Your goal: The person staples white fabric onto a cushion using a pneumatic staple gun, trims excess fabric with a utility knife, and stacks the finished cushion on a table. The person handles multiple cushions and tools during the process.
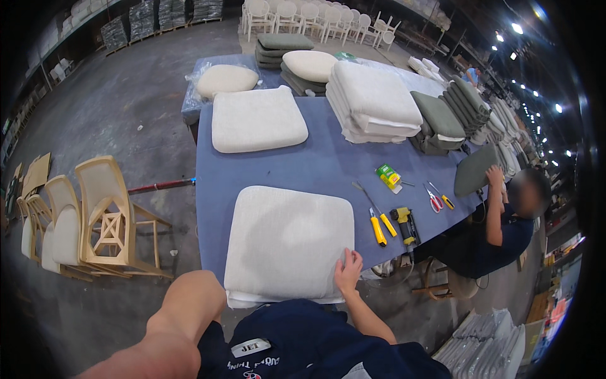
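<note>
A white fabric seat cushion [287,240] lies flat at the near edge of the blue-covered table, with a greyish patch across its middle and white material showing under its front edge. My right hand [348,273] rests against the cushion's near right side, its fingers loosely bent and apart, not gripping it. My left arm is bent at the lower left; its hand is out of the picture. To the right of the cushion lie a yellow-handled cutter [378,231], a yellow-handled screwdriver [386,221] and a black and yellow staple gun [405,227].
Past these lie a green and yellow box [389,177], red-handled pliers [435,201] and another white cushion [259,120]. A white cushion stack [374,101] stands behind. At right, another person [505,221] handles a dark green cushion [477,169]. Wooden chairs [110,221] stand left.
</note>
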Motion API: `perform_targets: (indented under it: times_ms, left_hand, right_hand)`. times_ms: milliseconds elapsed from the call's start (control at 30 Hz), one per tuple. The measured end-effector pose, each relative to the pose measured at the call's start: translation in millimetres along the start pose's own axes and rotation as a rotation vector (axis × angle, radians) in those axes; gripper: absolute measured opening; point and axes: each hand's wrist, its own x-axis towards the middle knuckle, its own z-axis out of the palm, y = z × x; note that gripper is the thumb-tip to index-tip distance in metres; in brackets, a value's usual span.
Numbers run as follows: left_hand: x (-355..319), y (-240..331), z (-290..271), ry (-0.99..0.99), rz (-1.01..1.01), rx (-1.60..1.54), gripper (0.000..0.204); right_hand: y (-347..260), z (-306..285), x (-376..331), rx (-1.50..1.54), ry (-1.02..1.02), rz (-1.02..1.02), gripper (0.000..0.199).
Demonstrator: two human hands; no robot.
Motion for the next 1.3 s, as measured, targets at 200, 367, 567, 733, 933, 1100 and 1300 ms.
perform_targets:
  times_ms: [200,367,567,733,933,1100,1300]
  left_hand:
    - [-2.3,-0.9,-3.5,0.016,0.002,-0.021,0.055]
    - [-1.4,-0.3,-0.7,0.008,0.001,-0.027,0.055]
    - [-2.7,3.3,-3.3,0.019,0.003,-0.052,0.055]
    - [-0.8,3.7,0.3,0.000,-0.010,-0.038,0.056]
    - [-1.8,4.7,0.5,0.005,-0.011,-0.050,0.056]
    - [-0.8,6.4,3.8,-0.002,-0.020,-0.046,0.056]
    - [-5.7,2.2,0.3,0.008,-0.047,-0.070,0.056]
  right_hand:
    - [4.2,-1.1,-0.3,-0.027,-0.009,0.021,0.055]
    - [2.3,-2.6,3.7,-0.030,-0.018,0.004,0.055]
    - [7.2,-0.1,0.0,-0.041,-0.011,0.007,0.055]
    - [-2.4,-4.0,1.7,-0.032,-0.023,0.013,0.055]
    - [5.4,-1.1,0.0,-0.015,-0.011,0.011,0.054]
    - [4.1,-0.6,2.2,-0.015,-0.023,0.004,0.054]
    - [6.4,-4.8,3.6,-0.003,-0.043,0.027,0.055]
